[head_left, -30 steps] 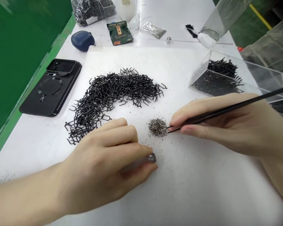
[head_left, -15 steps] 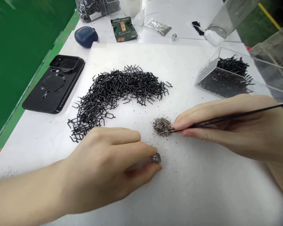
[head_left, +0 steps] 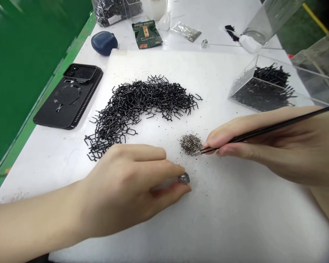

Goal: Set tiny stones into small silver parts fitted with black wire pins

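My left hand (head_left: 131,182) pinches a small, shiny, greyish see-through piece (head_left: 184,178) between thumb and forefinger, just above the white board. Its exact kind I cannot make out. In my right hand (head_left: 274,146) is a pair of black tweezers (head_left: 263,129), gripped between thumb and fingers and slanting down to the left. The tweezer tips touch the lower right edge of a little heap of tiny metallic bits (head_left: 190,144). Whether a bit sits between the tips is too small to tell. Beyond my left hand lies a curved pile of black Y-shaped plastic pieces (head_left: 145,96).
A black phone case (head_left: 68,96) lies at left. A clear box of black sticks (head_left: 265,86) is tipped over at right. Along the back are a dark blue object (head_left: 104,43), a green packet (head_left: 147,34), a small clear bag (head_left: 186,31) and a clear cylinder (head_left: 265,22).
The whole view has shifted slightly. The rear part of the tweezers is raised a little, while their tips remain at the heap's edge. My left hand keeps its pinch on the small piece.
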A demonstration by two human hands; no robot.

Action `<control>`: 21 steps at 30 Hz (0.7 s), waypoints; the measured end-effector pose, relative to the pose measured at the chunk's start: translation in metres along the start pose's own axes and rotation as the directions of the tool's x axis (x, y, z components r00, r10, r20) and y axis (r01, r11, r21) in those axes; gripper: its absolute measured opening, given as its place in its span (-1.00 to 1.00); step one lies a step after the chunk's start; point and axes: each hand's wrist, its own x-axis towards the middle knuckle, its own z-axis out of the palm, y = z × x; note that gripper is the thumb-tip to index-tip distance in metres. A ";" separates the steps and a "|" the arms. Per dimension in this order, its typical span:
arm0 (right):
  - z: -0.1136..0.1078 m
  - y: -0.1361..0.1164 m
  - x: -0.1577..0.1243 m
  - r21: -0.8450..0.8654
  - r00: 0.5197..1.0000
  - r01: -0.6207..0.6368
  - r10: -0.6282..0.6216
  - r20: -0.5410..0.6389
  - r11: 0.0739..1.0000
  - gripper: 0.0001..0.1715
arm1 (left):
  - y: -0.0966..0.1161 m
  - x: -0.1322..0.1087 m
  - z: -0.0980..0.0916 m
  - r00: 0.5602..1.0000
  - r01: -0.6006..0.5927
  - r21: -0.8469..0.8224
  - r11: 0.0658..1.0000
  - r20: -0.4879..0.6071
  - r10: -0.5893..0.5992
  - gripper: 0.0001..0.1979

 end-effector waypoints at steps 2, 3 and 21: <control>0.004 -0.006 0.000 0.035 0.999 -0.017 0.016 0.043 0.999 -0.87 | 0.000 0.000 0.000 1.000 0.003 -0.016 1.000 -0.003 -0.003 -0.82; 0.006 -0.009 0.000 0.059 0.997 -0.030 0.026 0.071 0.998 -0.87 | 0.000 0.001 0.000 1.000 0.006 -0.023 1.000 0.000 -0.006 -0.82; 0.017 -0.015 0.000 0.149 0.974 -0.076 0.042 0.220 0.986 -0.89 | -0.002 0.007 0.004 0.999 -0.023 -0.035 0.999 -0.033 0.022 -0.72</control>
